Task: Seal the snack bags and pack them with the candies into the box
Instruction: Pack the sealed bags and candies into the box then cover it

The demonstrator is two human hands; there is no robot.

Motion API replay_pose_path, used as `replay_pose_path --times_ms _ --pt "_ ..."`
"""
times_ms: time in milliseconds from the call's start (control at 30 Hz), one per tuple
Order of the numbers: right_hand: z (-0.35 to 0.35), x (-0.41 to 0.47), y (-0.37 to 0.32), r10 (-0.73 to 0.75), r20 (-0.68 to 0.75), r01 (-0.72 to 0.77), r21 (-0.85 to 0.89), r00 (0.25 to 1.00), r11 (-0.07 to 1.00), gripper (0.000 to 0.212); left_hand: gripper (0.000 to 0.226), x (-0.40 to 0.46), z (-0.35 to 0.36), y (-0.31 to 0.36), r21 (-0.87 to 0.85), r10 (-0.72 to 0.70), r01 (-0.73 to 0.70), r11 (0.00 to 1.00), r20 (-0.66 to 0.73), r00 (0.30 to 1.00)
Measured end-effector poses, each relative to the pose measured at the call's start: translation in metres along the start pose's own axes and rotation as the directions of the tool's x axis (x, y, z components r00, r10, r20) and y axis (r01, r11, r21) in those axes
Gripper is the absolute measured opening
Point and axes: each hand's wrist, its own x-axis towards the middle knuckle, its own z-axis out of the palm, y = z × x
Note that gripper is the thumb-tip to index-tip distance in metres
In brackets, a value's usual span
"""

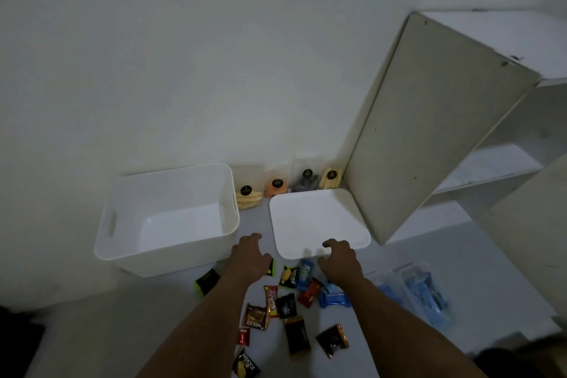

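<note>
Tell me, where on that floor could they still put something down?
Bare floor lies left of the candies, in front of the white box; the box's inside looks bare too. The flat lid is bare. It is crowded between the forearms and along the wall, where snack bags stand.

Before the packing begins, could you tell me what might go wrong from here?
The candies lie scattered under both forearms, so a sweep could push some away. The lid lies right in front of the snack bags, so reaching over may topple them. Dim light may hide open seals.
</note>
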Motion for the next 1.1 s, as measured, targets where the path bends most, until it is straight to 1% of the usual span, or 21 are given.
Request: replay_pose_path --times_ms 100,233,300,433,567,633,700,733,767,833,867,900,1000,1100 --pt "-0.012 0.014 -0.020 -0.015 -0.027 0.016 0.020 1.000 1.000 0.050 0.072 0.020 -0.007 0.017 -0.080 -0.022 0.021 0.997 -0.022 1.000" --pt "-0.024 0.043 -0.044 -0.042 -0.029 0.043 0.038 0.999 0.998 0.052 0.084 0.048 -0.015 0.037 -0.212 -0.095 0.078 0.974 -0.073 0.993" --pt "-0.029 0.062 -0.058 -0.062 -0.026 0.064 0.058 0.998 0.996 0.053 0.092 0.064 -0.018 0.043 -0.309 -0.147 0.109 0.945 -0.102 0.984" --pt "-0.030 0.107 -0.085 -0.097 -0.012 0.097 0.148 0.995 0.984 0.053 0.099 0.102 -0.019 0.046 -0.432 -0.313 0.239 0.870 -0.107 0.944" --pt "-0.020 0.151 -0.106 -0.098 -0.002 0.095 0.258 0.995 0.962 0.057 0.108 0.140 -0.007 0.035 -0.564 -0.461 0.306 0.767 -0.152 0.874" --pt "-0.014 0.171 -0.115 -0.096 -0.020 0.098 0.303 0.995 0.948 0.049 0.110 0.159 0.000 0.032 -0.604 -0.525 0.321 0.730 -0.193 0.829" --pt "-0.008 0.191 -0.123 -0.094 -0.039 0.101 0.344 0.995 0.934 0.037 0.105 0.178 0.003 0.034 -0.652 -0.546 0.243 0.718 -0.311 0.778" --pt "-0.004 0.200 -0.126 -0.086 -0.036 0.093 0.363 0.996 0.927 0.037 0.102 0.186 0.004 0.036 -0.660 -0.547 0.198 0.725 -0.378 0.747" --pt "-0.001 0.209 -0.130 -0.071 -0.031 0.078 0.387 0.997 0.919 0.042 0.100 0.194 0.005 0.038 -0.663 -0.556 0.171 0.728 -0.427 0.713" --pt "0.005 0.223 -0.135 -0.023 -0.036 0.036 0.444 0.999 0.895 0.061 0.102 0.210 0.005 0.045 -0.697 -0.600 0.153 0.701 -0.461 0.654" --pt "0.007 0.228 -0.137 -0.001 -0.046 0.023 0.461 0.999 0.887 0.068 0.103 0.216 0.004 0.047 -0.711 -0.620 0.148 0.687 -0.467 0.631" --pt "0.010 0.233 -0.136 0.008 -0.062 0.022 0.471 0.998 0.882 0.068 0.103 0.222 0.004 0.048 -0.712 -0.629 0.150 0.686 -0.478 0.613" --pt "0.017 0.245 -0.132 0.043 -0.108 0.017 0.505 0.993 0.863 0.049 0.101 0.234 0.001 0.048 -0.689 -0.651 0.208 0.694 -0.479 0.588" --pt "0.020 0.249 -0.125 0.032 -0.141 0.048 0.528 0.990 0.848 0.031 0.092 0.238 -0.001 0.045 -0.689 -0.682 0.254 0.678 -0.461 0.568"
